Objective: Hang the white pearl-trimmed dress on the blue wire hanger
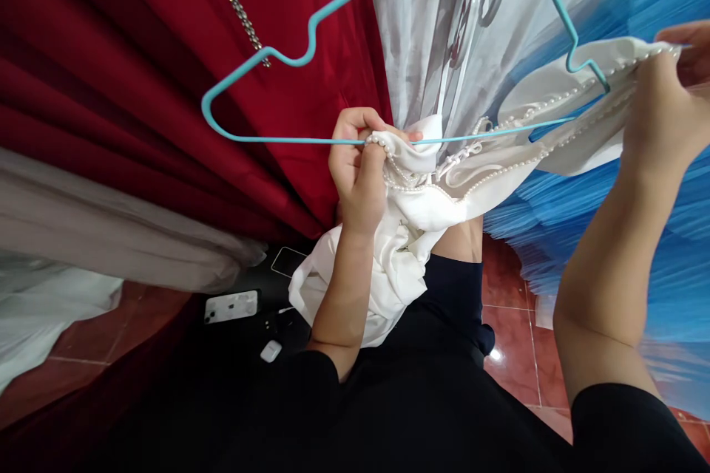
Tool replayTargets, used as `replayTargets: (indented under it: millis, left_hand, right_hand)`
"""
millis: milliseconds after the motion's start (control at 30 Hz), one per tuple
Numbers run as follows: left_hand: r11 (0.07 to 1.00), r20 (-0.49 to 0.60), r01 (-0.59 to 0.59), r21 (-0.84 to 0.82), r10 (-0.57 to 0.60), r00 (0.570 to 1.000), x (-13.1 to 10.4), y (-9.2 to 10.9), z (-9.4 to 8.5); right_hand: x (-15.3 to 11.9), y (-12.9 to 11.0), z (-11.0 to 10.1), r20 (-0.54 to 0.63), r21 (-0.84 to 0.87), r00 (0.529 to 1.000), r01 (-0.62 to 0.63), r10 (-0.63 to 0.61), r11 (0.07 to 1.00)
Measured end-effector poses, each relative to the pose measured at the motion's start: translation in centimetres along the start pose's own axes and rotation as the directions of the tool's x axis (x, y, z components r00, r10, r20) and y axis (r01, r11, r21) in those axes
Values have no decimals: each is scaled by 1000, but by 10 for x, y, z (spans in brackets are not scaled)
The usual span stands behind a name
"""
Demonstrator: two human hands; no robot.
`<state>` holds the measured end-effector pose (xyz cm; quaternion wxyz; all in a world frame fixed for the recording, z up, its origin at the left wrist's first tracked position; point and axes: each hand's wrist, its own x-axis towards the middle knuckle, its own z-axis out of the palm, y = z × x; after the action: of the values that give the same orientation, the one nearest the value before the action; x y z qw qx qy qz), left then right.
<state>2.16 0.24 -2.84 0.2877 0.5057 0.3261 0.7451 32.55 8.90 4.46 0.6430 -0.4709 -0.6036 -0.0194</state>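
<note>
A white dress (396,266) with pearl-beaded edging lies bunched over my lap and stretches up to the right. My left hand (360,162) is closed on its beaded edge, right at the bottom bar of a light blue hanger (288,140). Off to the right, my right hand (663,96) grips another stretch of the beaded edge and pulls the cloth out taut. The hanger's right end passes inside the white cloth; its left end is bare. Part of my right hand is cut off by the frame edge.
Red fabric (310,96) hangs at the left and blue tulle (588,229) at the right, with white cloth (410,22) between. On a dark surface to my left rest a phone (231,307) and a small white case (271,351). Reddish floor tiles (510,340) show below.
</note>
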Motion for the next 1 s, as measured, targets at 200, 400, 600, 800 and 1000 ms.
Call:
replayTargets:
  millis: [200,400,600,800,1000]
  left_hand:
    - [993,30,-67,-102,70,997,10,-5,-9]
    - [994,12,107,-23,-106,994,8,-10,-3]
    - [991,13,88,-97,-87,996,4,-12,0]
    - [986,74,117,-120,-109,991,6,-19,-7]
    - [999,7,51,3,-51,999,5,-43,-25]
  right_hand:
    - [-51,0,-17,118,-302,990,-33,72,953]
    - [-88,-61,-16,650,-149,752,270,-112,951]
    - [-94,-107,44,576,18,730,438,-368,899]
    - [-118,-91,80,455,-63,842,354,-289,933]
    - [-115,-89,69,498,-100,836,317,-228,943]
